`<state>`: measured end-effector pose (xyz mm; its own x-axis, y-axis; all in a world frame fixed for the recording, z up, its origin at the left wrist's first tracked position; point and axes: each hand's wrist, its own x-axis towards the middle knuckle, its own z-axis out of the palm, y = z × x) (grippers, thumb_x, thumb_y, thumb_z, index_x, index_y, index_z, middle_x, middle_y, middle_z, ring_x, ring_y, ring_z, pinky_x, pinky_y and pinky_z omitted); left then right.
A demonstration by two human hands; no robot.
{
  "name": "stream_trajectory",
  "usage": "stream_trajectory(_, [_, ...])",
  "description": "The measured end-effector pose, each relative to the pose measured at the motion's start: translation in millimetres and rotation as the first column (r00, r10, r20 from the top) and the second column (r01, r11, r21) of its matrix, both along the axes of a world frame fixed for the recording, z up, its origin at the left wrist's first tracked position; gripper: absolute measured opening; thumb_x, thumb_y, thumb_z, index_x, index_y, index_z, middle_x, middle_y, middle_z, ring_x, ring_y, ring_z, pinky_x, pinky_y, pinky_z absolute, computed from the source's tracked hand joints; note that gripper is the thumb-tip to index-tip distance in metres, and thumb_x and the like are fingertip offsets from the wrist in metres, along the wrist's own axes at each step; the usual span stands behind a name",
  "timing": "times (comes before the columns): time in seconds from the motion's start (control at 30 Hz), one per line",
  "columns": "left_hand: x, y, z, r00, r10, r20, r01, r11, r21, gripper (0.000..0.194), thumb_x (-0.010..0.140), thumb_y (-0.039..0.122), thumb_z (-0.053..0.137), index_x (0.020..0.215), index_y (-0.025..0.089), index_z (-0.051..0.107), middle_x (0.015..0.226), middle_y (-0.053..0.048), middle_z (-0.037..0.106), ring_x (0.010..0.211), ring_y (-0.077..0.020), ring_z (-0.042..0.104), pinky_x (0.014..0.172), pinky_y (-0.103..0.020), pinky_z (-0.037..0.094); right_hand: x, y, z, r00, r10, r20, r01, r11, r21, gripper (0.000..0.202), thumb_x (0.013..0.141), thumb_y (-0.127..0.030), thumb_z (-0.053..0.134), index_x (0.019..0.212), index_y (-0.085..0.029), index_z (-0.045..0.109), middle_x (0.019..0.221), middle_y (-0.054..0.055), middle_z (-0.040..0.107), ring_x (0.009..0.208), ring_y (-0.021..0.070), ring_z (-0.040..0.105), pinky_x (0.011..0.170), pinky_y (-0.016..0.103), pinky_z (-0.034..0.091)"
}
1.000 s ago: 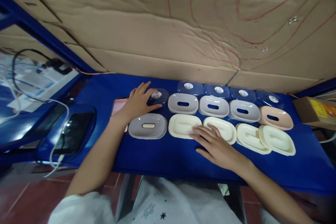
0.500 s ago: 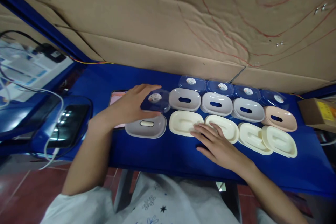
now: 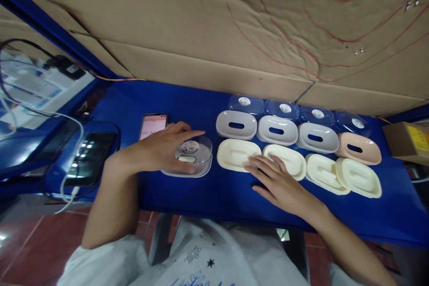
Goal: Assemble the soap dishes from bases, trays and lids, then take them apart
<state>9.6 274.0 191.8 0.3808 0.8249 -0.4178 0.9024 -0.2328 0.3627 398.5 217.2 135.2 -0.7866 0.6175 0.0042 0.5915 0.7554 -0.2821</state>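
Note:
My left hand grips a clear plastic lid with a round label, thumb at the near side and fingers at the far side. The lid sits over a grey soap dish whose slot shows a cream bar through it. My right hand lies with fingers spread over two cream inner trays, fingertips at the edges where they meet. Two more cream trays overlap to its right. Behind them stand grey slotted dishes and one peach dish.
Several clear lids line the back of the blue table, before a cardboard wall. A phone lies behind my left hand. A dark device with a white cable is at left, a cardboard box at right.
My left hand has lowered the clear lid toward me, from behind the grey dish onto it. My right hand has stayed on the cream trays.

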Motion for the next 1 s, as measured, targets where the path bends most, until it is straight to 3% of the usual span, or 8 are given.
stream_trajectory(0.23, [8.7, -9.2, 6.1, 1.000, -0.016, -0.018, 0.015, 0.999, -0.035, 0.097, 0.074, 0.065, 0.080, 0.160, 0.032, 0.050, 0.161, -0.010, 0.050, 0.140, -0.0380, 0.057, 0.113, -0.047, 0.050, 0.6, 0.7, -0.3, 1.000, -0.006, -0.003, 0.005, 1.000, -0.017, 0.058, 0.111, -0.036, 0.055, 0.167, -0.030, 0.040, 0.168, 0.010, 0.051, 0.159, 0.0294, 0.043, 0.129, 0.065, 0.036])
stream_trajectory(0.37, [10.4, -13.1, 3.4, 1.000, -0.016, 0.001, 0.016, 0.999, -0.048, 0.098, 0.074, 0.063, 0.081, 0.160, 0.030, 0.047, 0.158, -0.010, 0.057, 0.139, -0.0378, 0.059, 0.114, -0.047, 0.049, 0.5, 1.4, -0.2, 1.000, 0.000, 0.007, 0.000, 1.000, -0.024, 0.057, 0.112, -0.036, 0.053, 0.167, -0.029, 0.040, 0.169, 0.011, 0.050, 0.160, 0.0293, 0.042, 0.129, 0.065, 0.036])
stream_trajectory(0.53, [16.1, -15.0, 0.8, 0.999, -0.047, 0.014, 0.047, 0.996, -0.074, 0.104, 0.074, 0.064, 0.083, 0.164, 0.033, 0.043, 0.159, -0.010, 0.056, 0.145, -0.0380, 0.054, 0.115, -0.048, 0.047, 0.6, 2.3, -0.4, 1.000, -0.006, -0.008, 0.005, 0.999, -0.035, 0.058, 0.111, -0.036, 0.054, 0.167, -0.031, 0.040, 0.168, 0.011, 0.051, 0.159, 0.0305, 0.043, 0.129, 0.066, 0.036])
stream_trajectory(1.0, [16.3, -24.7, -5.5, 0.992, -0.120, 0.028, 0.121, 0.991, -0.053, 0.100, 0.076, 0.062, 0.085, 0.164, 0.040, 0.043, 0.153, -0.008, 0.059, 0.139, -0.0395, 0.057, 0.104, -0.046, 0.051, 0.0, 2.6, 0.1, 1.000, -0.007, 0.008, 0.008, 0.999, -0.047, 0.053, 0.112, -0.037, 0.052, 0.164, -0.028, 0.044, 0.168, 0.011, 0.051, 0.160, 0.0293, 0.041, 0.129, 0.066, 0.036])
